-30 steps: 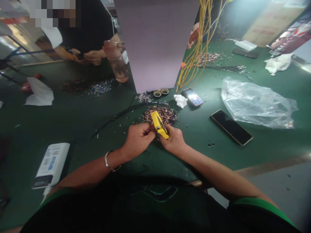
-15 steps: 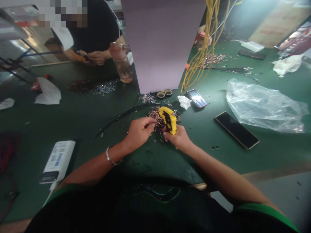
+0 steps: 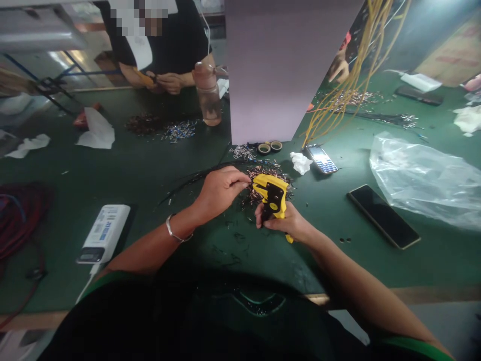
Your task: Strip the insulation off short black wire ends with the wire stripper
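My right hand [image 3: 280, 220] is wrapped round the handles of a yellow and black wire stripper [image 3: 276, 195], whose jaws point left. Thumb and fingers of my left hand [image 3: 221, 190] are pinched together just left of the jaws; what they hold is too small to make out. Under and behind the tool lies a pile of small copper-coloured and dark pieces [image 3: 268, 173]. A bundle of thin black wires [image 3: 188, 181] runs across the green table behind my left hand.
Behind the pile stand a pale panel [image 3: 270, 75], two tape rolls [image 3: 269, 147] and a keypad phone [image 3: 322, 159]. A black phone [image 3: 383, 215] and plastic bag [image 3: 424, 180] lie right, a power bank [image 3: 104, 233] left. Across the table, a person's hands [image 3: 169, 82] hold a tool.
The view has shifted, so the scene sits further right. The stripper has turned to show its side, its jaws now close to my left fingertips. My left hand has turned more palm down.
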Available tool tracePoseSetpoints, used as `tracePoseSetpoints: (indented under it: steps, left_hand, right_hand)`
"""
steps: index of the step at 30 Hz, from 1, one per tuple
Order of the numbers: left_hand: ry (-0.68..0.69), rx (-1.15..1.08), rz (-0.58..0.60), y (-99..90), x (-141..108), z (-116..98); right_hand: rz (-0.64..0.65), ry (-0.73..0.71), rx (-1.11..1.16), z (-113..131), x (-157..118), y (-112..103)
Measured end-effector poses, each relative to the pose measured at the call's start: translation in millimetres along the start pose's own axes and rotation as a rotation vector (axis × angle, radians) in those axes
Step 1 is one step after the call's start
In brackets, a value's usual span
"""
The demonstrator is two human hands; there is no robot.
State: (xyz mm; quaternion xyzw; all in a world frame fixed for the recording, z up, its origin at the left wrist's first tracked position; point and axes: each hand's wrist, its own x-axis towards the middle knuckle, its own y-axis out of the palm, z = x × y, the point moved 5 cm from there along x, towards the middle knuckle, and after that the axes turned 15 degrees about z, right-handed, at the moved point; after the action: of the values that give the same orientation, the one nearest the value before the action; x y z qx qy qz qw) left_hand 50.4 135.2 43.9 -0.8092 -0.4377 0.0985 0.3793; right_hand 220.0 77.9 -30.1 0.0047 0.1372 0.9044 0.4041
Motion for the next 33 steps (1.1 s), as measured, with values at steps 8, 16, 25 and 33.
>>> tracePoseSetpoints:
  steps: [8,16,25,33]
  left_hand:
    - [0.008,-0.039,0.043,-0.7,2.3,-0.8]
    - [0.0,-0.099,0.062,0.0,3.5,-0.5]
    - [0.007,-0.115,0.086,-3.3,3.6,-3.6]
    - [0.007,-0.095,0.107,-1.6,6.7,4.1]
  right_hand:
    - [0.063,-0.015,0.015,-1.3,-0.9,0.7]
    - [0.041,-0.028,0.008,2.1,-2.1,4.4]
    - [0.017,-0.01,-0.021,-2.2,-4.7,3.6]
    - [-0.083,0.025,-0.069,-6.0,-2.8,7.7]
